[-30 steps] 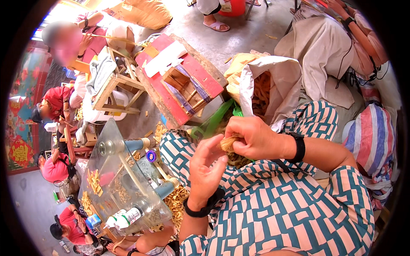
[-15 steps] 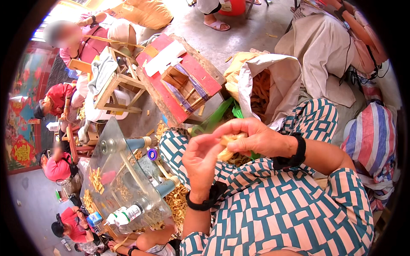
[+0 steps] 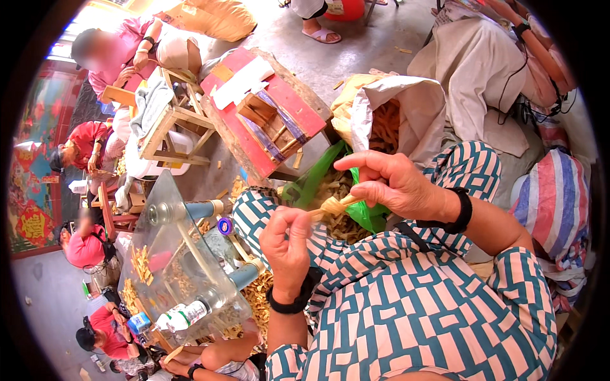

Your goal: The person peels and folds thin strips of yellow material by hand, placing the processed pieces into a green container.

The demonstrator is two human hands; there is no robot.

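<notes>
Between my two hands a pale yellow, pliable strip with a knot (image 3: 333,205) in its middle is stretched out. My left hand (image 3: 286,247) pinches one end with thumb and curled fingers. My right hand (image 3: 400,190) pinches the other end, its index finger extended above the thumb. Just beneath the knot, an open green plastic bag (image 3: 368,218) in my lap holds a heap of similar tan strips (image 3: 345,227). What the strips are made of I cannot make out.
Ahead stands a white sack (image 3: 427,95) of orange-brown strips, beside a red-topped wooden table (image 3: 222,124). To my left is a glass table (image 3: 222,305) with a bottle (image 3: 184,315) and cut pieces. A striped bag (image 3: 546,197) lies at right; several people sit around.
My hands have moved apart, pulling the strip out straight so its knot shows between them. The green bag underneath is more exposed. At far left, a person has lowered a long strip.
</notes>
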